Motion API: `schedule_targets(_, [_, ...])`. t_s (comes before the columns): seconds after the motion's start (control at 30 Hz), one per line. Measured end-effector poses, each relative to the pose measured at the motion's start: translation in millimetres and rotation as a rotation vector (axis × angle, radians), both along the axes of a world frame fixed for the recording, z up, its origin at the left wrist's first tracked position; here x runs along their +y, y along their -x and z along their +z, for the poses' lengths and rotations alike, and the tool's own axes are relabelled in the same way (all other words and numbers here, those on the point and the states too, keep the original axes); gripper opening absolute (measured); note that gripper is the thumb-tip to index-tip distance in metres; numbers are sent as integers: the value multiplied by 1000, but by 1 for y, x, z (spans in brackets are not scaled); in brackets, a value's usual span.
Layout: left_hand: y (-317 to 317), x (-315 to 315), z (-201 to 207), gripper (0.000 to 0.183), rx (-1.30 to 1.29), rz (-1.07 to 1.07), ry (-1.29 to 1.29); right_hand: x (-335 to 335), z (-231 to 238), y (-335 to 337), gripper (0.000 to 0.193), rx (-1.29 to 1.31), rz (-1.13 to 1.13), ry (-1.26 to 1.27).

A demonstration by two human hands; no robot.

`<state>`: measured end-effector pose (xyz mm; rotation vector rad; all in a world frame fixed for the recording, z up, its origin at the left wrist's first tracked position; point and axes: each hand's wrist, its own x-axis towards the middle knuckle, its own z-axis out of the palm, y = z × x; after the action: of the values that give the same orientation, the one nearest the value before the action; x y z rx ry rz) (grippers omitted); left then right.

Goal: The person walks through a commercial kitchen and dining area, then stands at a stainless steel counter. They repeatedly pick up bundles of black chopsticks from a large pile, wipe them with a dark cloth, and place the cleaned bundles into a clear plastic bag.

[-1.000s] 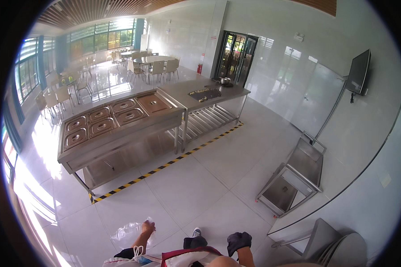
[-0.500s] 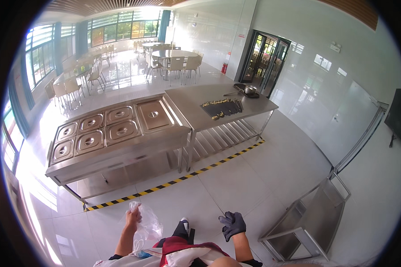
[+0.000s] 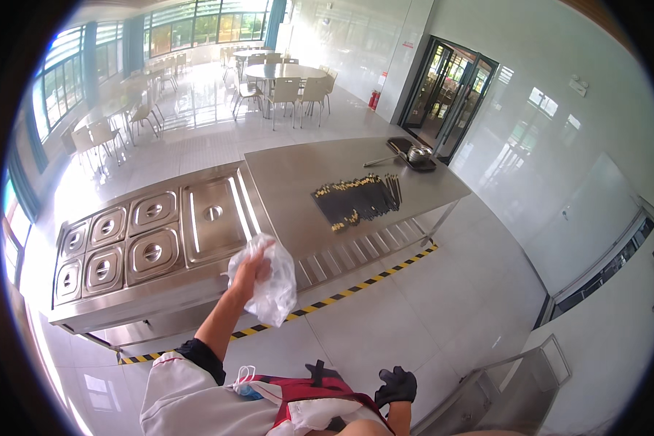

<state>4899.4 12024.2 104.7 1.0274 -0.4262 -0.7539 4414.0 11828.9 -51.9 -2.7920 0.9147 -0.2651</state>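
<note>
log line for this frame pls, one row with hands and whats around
left hand: bare, raised, grips clear plastic bag | right hand: black glove, low, empty | ahead: steel counter, lidded food wells, tray of chopsticks

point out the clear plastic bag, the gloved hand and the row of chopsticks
clear plastic bag (image 3: 275, 285): head view, crumpled middle.
right hand (image 3: 396, 386): head view, black glove's back.
chopsticks (image 3: 360, 198): head view, middle of the row.
</note>
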Motion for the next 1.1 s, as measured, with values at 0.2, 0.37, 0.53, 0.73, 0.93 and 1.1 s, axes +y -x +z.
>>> schedule_targets(0.2, [-126,-148,-3,38,12,469,88,-139,-11,-46,33,236,-130,37])
schedule_targets(0.37, [-225,-173,-152,41,190,894,10,-280,-1,-101,21,81,-97,11])
schedule_targets(0.53, [-222,-188,-237,43,349,1071,-103,-405,60,-202,31,-1151,-886,-1733])
schedule_targets(0.73, [-226,-245,-260,52,485,1028,-150,-488,90,-325,22,-1021,-801,-1672])
schedule_targets(0.93, [-300,-310,-296,54,472,1065,-197,-562,65,-392,22,-882,-705,-1741])
schedule_targets(1.1, [-347,-342,-300,46,584,1125,-154,-620,91,-426,21,-875,-772,-1618])
